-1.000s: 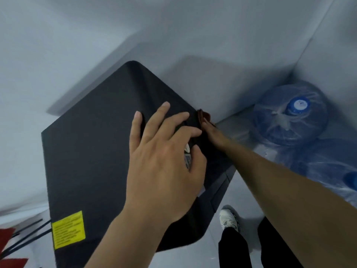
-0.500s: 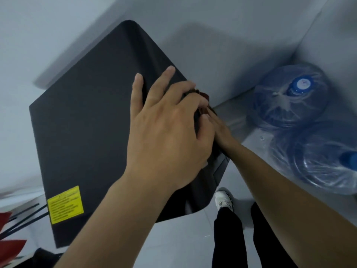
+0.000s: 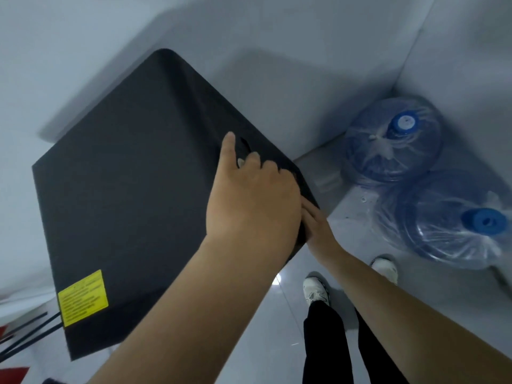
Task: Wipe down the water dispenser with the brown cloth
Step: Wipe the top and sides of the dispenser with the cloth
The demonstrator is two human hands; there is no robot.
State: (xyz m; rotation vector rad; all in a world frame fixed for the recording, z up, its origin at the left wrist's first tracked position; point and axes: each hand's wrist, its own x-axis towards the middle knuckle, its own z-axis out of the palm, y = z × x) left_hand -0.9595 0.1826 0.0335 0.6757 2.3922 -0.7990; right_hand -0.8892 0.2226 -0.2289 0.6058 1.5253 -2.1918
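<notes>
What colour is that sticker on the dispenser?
The sticker is yellow with small dark print, near the corner of the black dispenser. The head view shows it.

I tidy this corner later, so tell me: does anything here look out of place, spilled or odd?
Nothing looks spilled or damaged. The water dispenser looks intact, with the left hand on its top and the right hand at its side. Two water bottles stand in plastic wrap on the floor beside it. The brown cloth isn't visible.

Matt black water dispenser (image 3: 124, 195) top
</notes>
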